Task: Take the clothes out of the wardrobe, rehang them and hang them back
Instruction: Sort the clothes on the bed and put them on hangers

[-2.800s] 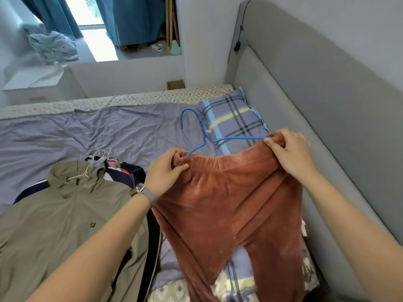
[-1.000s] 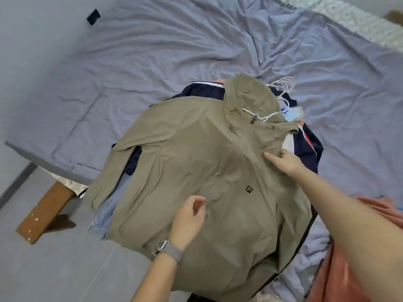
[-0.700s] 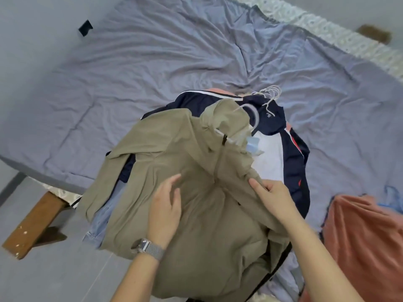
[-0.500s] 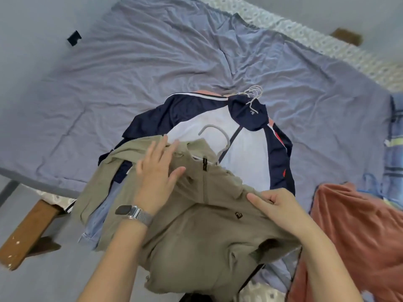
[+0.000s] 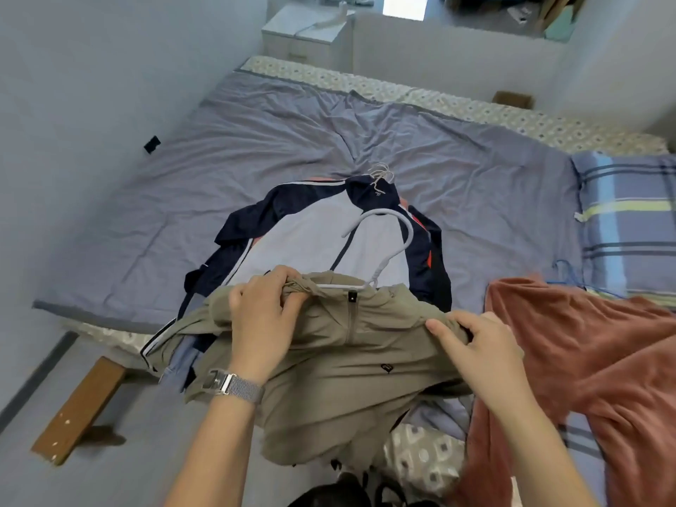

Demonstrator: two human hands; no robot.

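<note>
Since half a second ago I note the khaki zip jacket (image 5: 340, 360) pulled nearer the bed edge. Left hand (image 5: 261, 316) bunches its collar; right hand (image 5: 479, 345) pinches the shoulder. Risk: white plastic hanger (image 5: 387, 250) slips out, skewing it.
</note>
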